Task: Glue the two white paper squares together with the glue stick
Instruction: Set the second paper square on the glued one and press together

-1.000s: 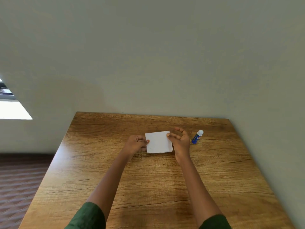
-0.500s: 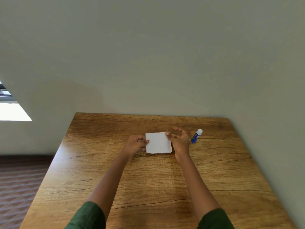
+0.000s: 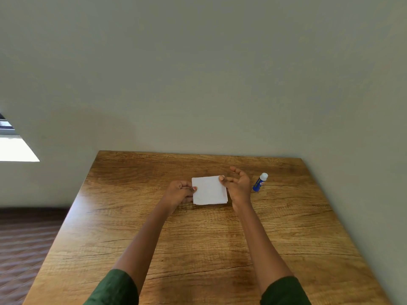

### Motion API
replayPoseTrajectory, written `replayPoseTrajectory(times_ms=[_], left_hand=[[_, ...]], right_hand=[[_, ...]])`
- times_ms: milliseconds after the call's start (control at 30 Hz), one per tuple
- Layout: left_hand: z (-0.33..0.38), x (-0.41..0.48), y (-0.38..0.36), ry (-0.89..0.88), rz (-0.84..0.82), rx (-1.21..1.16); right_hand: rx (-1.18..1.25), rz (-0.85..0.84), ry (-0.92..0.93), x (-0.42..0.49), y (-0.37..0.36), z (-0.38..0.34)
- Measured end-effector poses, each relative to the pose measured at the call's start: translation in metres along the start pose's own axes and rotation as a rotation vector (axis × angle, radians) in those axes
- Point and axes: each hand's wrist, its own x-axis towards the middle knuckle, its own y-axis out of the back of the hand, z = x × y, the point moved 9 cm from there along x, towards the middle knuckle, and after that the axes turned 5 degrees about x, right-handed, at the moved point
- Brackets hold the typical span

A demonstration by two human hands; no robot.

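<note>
Two white paper squares lie stacked almost edge to edge near the middle of the wooden table; a second edge shows along the bottom right. My left hand pinches the stack's left edge with thumb and fingers. At the top right corner, my right hand touches the paper with a thumb and fingertip while its other fingers spread upward. A blue glue stick with a white cap lies on the table just right of my right hand, apart from it.
The table's far edge meets a plain grey-green wall, and the wall also runs along its right side. Left of the table lies a dark patterned floor. A bright window shows at far left.
My right hand has slid up along the paper's right edge to the top right corner. The left hand and glue stick keep their places.
</note>
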Motion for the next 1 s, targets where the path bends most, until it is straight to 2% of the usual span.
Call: replayPoseTrajectory(times_ms=[367,600,833,1000], left_hand=[[0.003,-0.004,0.000,-0.016,-0.007,-0.064],[0.005,-0.004,0.000,-0.042,0.000,-0.095],[0.005,-0.004,0.001,-0.034,0.023,-0.111],[0.006,-0.005,0.001,-0.036,0.031,-0.120]], right_hand=[[0.004,-0.007,0.003,0.000,-0.003,-0.004],[0.011,-0.051,-0.060,0.004,-0.003,0.008],[-0.083,-0.059,-0.057,0.001,-0.005,0.008],[-0.099,-0.009,-0.050,0.001,-0.003,0.008]])
